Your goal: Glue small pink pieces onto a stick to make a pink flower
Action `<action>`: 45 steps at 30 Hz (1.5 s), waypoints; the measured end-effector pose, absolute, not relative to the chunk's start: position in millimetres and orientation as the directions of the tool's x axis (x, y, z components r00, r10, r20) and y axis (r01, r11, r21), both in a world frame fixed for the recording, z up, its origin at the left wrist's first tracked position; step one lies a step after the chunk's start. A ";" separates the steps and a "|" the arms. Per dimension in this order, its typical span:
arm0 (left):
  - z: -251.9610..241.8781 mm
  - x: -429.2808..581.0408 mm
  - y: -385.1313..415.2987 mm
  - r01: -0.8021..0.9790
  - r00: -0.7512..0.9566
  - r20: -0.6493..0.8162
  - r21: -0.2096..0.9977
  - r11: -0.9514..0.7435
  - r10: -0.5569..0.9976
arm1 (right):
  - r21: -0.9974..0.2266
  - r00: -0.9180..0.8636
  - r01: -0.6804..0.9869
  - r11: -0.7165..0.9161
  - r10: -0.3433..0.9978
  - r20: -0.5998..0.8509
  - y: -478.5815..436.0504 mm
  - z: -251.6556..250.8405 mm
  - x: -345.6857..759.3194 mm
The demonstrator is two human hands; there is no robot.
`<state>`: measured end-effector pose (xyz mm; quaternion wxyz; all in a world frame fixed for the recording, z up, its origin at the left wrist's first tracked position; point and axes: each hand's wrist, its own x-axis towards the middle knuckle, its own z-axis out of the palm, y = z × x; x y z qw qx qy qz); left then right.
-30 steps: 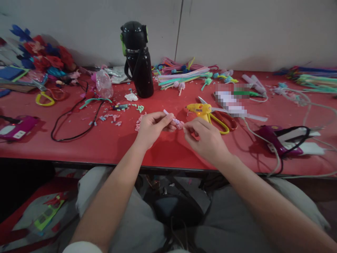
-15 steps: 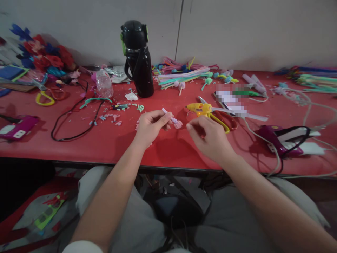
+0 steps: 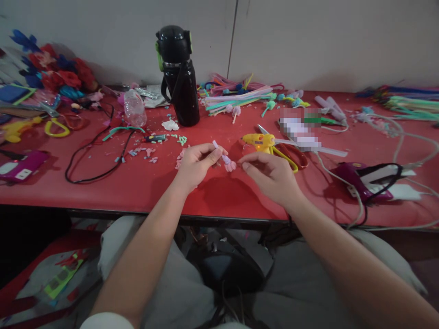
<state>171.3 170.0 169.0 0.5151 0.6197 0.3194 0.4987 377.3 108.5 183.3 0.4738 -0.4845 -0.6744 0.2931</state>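
Observation:
My left hand (image 3: 200, 164) is closed in a pinch on a small pink and lilac pipe-cleaner flower (image 3: 228, 163), whose pale stem end sticks up past the thumb. Its petals point right, toward my right hand (image 3: 269, 173). That hand's thumb and forefinger are drawn together just beside the petals; anything between them is too small to make out. Behind the right hand lies a yellow glue gun (image 3: 259, 140) with a clear glue stick in its back. Scissors (image 3: 291, 155) with red and yellow handles lie under it. Small pink clippings (image 3: 180, 157) lie beside my left hand.
A black bottle (image 3: 180, 87) stands at the back, with bundled pipe cleaners (image 3: 240, 98) to its right. Purple power strips (image 3: 363, 183) with cords lie at both sides. A clear plastic bottle (image 3: 134, 108), more scissors (image 3: 57, 128) and another yellow glue gun (image 3: 22, 129) are on the left.
My right hand has moved slightly left, its fingertips now close to the flower's petals. The flower is turned a little in my left hand. A yellow glue gun has appeared at the far left.

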 end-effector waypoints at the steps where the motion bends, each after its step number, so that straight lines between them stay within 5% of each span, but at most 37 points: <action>1: 168.8 171.1 170.2 -0.120 0.304 0.283 0.959 -0.258 0.910 | -0.855 -0.067 0.393 0.338 0.938 0.340 109.1 182.8 377.9; 9: 177.0 162.0 175.2 -0.140 0.256 0.214 0.973 -0.183 0.943 | -0.631 -0.138 0.742 0.227 0.973 0.186 119.2 186.8 408.1; 16: 185.9 158.3 179.8 -0.235 0.148 0.015 0.972 0.021 0.989 | -0.566 -0.131 0.821 0.080 0.990 -0.050 125.3 200.5 456.6; 20: 184.0 158.7 182.1 -0.334 0.129 -0.075 0.935 0.115 0.989 | -0.558 0.101 0.829 -0.036 0.991 0.086 136.4 190.9 449.8; 25: 185.3 157.3 182.4 -0.475 0.193 -0.169 0.846 0.243 0.967 | -0.508 0.143 0.861 -0.015 0.966 0.215 157.8 168.0 425.5; 28: 189.3 155.9 181.7 -0.562 0.250 -0.233 0.756 0.337 0.940 | -0.625 0.155 0.780 0.028 0.959 0.237 165.7 158.0 417.3; 32: 196.0 155.0 178.8 -0.649 0.265 -0.312 0.642 0.408 0.912 | -0.908 0.098 0.398 0.134 0.977 0.187 161.3 155.5 408.3; 37: 199.0 154.1 177.4 -0.679 0.226 -0.372 0.602 0.419 0.900 | -0.993 0.088 0.102 0.053 0.994 0.062 142.7 158.5 391.7; 41: 191.3 152.7 181.8 -0.518 0.100 -0.252 0.812 0.267 0.962 | -0.998 0.023 0.045 0.041 0.999 0.042 134.0 158.6 382.1; 43: 185.4 151.6 184.3 -0.275 -0.018 -0.021 0.961 0.015 1.000 | -0.998 0.011 0.036 0.050 0.999 0.051 132.2 158.2 380.5; 45: 180.2 150.5 185.9 -0.033 -0.046 0.205 0.978 -0.206 0.978 | -0.997 0.010 0.052 0.051 0.999 0.052 131.1 157.5 380.3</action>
